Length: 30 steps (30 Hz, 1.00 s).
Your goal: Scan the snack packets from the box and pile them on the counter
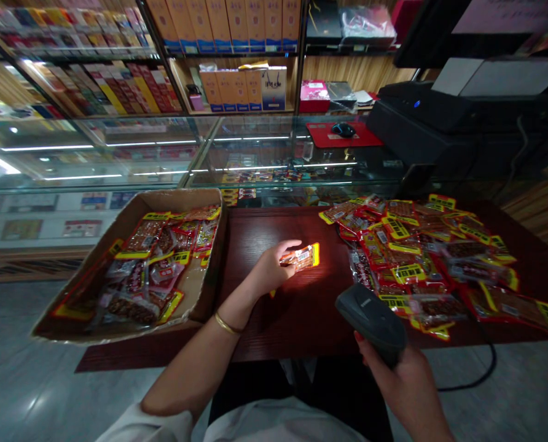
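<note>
My left hand (274, 268) grips a small snack packet (308, 256) with a yellow edge, over the middle of the dark red table (250, 236). Bright light falls on the packet. In my right hand (405, 377) is a black barcode scanner (370, 319), its head turned toward the packet. A cardboard box (214, 279) stands left of my left hand, with several snack packets (145, 236) lying loose in it. Beyond the scanner, to the right, a heap of similar red and yellow packets (410, 273) spreads over the table.
Behind the table runs a glass display counter (149, 159). On it lie a red mat (317, 136) with a computer mouse (343, 129) and a black machine (444, 123). The scanner's cable (481, 382) hangs off the table's front right. Shelves with boxes (250, 27) line the back.
</note>
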Available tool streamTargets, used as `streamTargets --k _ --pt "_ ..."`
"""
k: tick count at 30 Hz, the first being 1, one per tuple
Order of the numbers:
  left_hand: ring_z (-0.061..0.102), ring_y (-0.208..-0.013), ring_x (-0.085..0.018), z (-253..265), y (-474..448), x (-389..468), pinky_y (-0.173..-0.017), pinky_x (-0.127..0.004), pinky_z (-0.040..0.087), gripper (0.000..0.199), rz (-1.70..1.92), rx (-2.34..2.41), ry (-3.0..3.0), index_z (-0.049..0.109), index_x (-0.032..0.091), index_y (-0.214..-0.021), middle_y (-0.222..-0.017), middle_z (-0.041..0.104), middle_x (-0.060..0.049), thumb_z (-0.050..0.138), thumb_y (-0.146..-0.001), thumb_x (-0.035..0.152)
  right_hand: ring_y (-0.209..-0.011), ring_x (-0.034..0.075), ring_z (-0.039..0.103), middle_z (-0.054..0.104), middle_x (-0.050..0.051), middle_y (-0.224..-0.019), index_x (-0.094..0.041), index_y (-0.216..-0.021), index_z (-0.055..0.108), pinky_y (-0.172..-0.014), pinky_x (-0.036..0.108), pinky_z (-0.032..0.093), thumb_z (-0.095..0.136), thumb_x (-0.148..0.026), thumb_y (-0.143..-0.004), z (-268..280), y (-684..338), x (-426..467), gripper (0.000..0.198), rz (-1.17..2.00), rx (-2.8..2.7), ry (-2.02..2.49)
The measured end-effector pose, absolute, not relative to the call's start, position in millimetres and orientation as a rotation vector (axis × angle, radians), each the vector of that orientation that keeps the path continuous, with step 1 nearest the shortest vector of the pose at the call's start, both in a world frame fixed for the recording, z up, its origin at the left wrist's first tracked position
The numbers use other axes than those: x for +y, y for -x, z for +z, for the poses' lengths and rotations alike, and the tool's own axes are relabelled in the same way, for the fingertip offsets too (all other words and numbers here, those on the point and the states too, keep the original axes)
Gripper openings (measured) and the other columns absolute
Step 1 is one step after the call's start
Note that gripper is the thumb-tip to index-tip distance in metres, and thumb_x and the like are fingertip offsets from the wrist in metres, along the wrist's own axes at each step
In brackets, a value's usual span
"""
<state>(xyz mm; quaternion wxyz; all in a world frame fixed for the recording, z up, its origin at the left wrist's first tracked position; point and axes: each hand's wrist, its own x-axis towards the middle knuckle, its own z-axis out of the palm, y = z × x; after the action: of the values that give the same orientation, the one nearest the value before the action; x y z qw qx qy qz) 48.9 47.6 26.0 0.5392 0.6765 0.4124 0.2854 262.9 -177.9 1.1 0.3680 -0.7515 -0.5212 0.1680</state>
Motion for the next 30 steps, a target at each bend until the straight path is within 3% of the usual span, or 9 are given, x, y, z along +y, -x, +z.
streamTargets --k 7,18,22,25,30 --pt "0.073 -0.107 -0.024 22.9 -51.8 46.4 -0.093 -0.036 0.058 0.078 0.705 0.846 -1.371 0.050 0.015 -0.146 -0.123 0.075 -0.013 0.068 -0.071 0.008 -0.077 0.030 0.081 0.083 0.010 -0.082 -0.021 -0.095 0.081 -0.072 0.033 0.064 0.065 -0.060 -0.090 3.9 -262.7 -178.2 0.042 0.435 -1.328 1.909" --pt "0.075 -0.081 -0.020 44.0 -67.9 48.7 -0.071 -0.030 0.059 0.061 0.749 1.035 -1.144 0.060 0.017 -0.119 -0.112 0.077 -0.010 0.082 -0.064 0.030 -0.089 0.025 0.079 0.083 0.005 -0.095 -0.023 -0.102 0.078 -0.083 0.030 0.061 0.065 -0.032 -0.090 22.5 -260.6 -174.5 0.020 0.605 -1.216 1.724" --pt "0.075 -0.084 -0.021 78.6 -118.3 48.3 -0.073 -0.032 0.060 0.049 0.660 0.871 -1.424 0.065 0.018 -0.117 -0.108 0.079 -0.009 0.079 -0.072 0.033 -0.088 0.024 0.078 0.083 0.004 -0.095 -0.022 -0.101 0.077 -0.082 0.031 0.060 0.065 -0.028 -0.090 19.2 -268.5 -183.6 0.018 0.772 -1.106 1.704" --pt "0.075 -0.097 -0.022 109.3 -183.5 55.4 -0.085 -0.034 0.059 0.036 0.695 0.618 -1.803 0.070 0.019 -0.116 -0.111 0.079 -0.007 0.070 -0.080 0.025 -0.093 0.027 0.078 0.083 0.006 -0.099 -0.021 -0.102 0.077 -0.085 0.034 0.060 0.066 -0.026 -0.086 18.4 -274.0 -187.1 0.020 0.832 -1.048 1.710" --pt "0.073 -0.108 -0.020 137.1 -311.3 84.9 -0.096 -0.036 0.055 0.043 0.791 0.319 -2.584 0.067 0.023 -0.132 -0.124 0.076 -0.006 0.053 -0.093 0.014 -0.098 0.030 0.078 0.083 0.009 -0.105 -0.020 -0.104 0.078 -0.087 0.037 0.060 0.066 -0.031 -0.084 16.4 -275.8 -189.8 0.026 0.887 -1.013 1.698"
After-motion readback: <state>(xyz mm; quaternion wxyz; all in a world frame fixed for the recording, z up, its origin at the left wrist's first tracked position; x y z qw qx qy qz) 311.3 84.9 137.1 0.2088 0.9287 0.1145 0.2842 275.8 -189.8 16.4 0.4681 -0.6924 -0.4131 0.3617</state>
